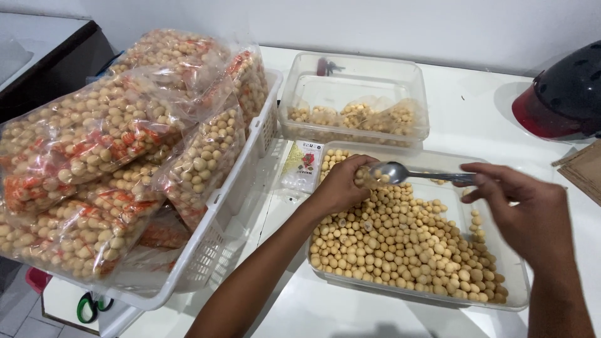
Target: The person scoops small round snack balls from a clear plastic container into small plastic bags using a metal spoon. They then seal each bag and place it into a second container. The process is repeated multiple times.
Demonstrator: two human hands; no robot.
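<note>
Spoon over the ball tray

The right hand (pixel 529 216) pinches a metal spoon (pixel 400 173) level, so nothing spills. The left hand (pixel 341 186) pinches a small clear bag (pixel 366 178) at its bowl, above the clear tray (pixel 501 297) of beige snack balls (pixel 394 241) on the worktop (pixel 476 112).

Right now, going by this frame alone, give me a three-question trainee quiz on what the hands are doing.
1. True or false: the right hand holds the metal spoon by its handle.
2. What fills the clear tray under both hands?
A. rice
B. small round tan balls
C. noodles
3. Fill in: the filled bags are piled in a white ____ to the left.

Key: 1 true. 2 B: the balls. 3 basket. The left hand pinches a small clear bag at the spoon's bowl.
</note>
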